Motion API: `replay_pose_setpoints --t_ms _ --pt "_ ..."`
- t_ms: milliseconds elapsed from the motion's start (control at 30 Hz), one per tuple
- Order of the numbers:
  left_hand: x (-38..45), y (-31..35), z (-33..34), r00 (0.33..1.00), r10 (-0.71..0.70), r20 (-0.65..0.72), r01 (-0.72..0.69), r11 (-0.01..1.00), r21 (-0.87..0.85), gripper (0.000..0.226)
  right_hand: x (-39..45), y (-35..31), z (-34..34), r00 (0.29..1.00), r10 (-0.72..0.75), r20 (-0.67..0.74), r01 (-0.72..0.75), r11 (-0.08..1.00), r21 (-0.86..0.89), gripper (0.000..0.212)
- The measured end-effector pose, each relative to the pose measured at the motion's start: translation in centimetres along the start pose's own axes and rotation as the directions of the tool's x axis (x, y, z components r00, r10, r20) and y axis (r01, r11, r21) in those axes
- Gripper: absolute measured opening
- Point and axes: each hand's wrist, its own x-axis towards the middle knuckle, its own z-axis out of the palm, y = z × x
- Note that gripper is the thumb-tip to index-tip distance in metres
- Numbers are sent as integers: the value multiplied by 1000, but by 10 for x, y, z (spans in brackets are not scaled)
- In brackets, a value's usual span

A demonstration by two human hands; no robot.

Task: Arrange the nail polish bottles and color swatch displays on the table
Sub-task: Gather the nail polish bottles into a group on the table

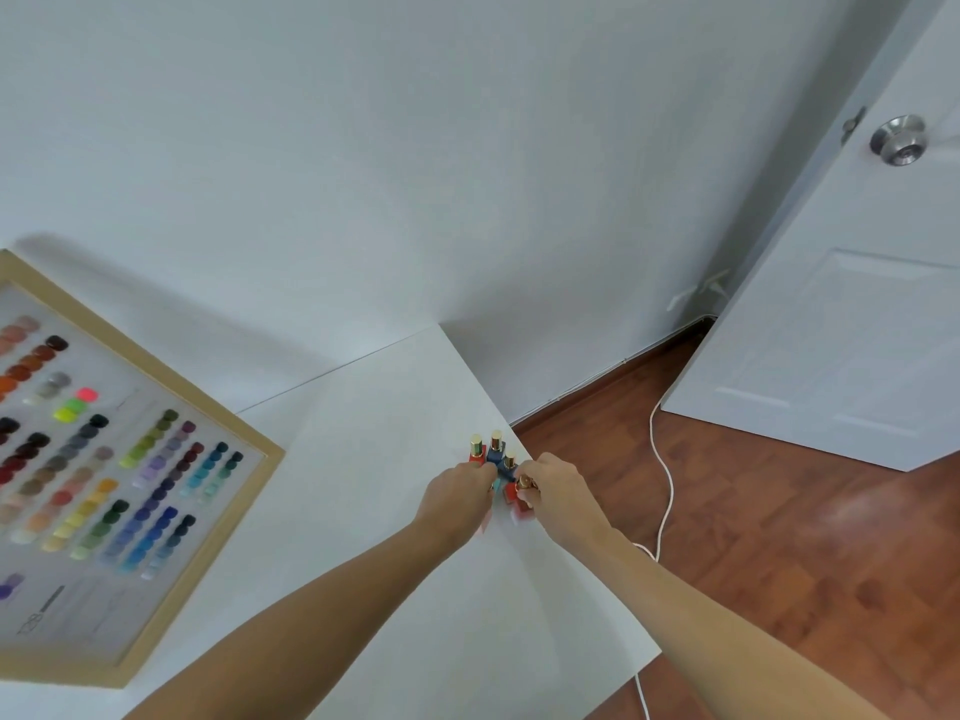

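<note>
I see both hands reaching to a cluster of gold-capped nail polish bottles (493,459) near the table's (363,511) far right edge. My left hand (457,493) curls against them; my right hand (556,488) pinches one red bottle (517,493). The framed color swatch display (109,475) lies at the table's left edge.

A room in a home, it seems: plain white walls (415,148), a white panelled door (831,330) with a round metal knob (898,140), and reddish wood-look flooring (779,537). A white cord (665,475) trails across the floor beside the white tabletop (389,537).
</note>
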Motion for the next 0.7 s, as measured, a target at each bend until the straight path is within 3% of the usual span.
replay_pose_setpoints --t_ms 167,400,700 --pt "-3 -2 3 999 30 13 -30 1000 6 24 -5 3 3 999 -25 -39 27 998 52 20" --pt "-11 -5 5 1000 23 15 -21 997 -75 28 -15 0 8 996 -1 -89 13 990 140 46" --pt "-28 -16 -5 997 78 5 -75 977 -198 41 -27 -9 16 986 22 -165 -5 994 105 48"
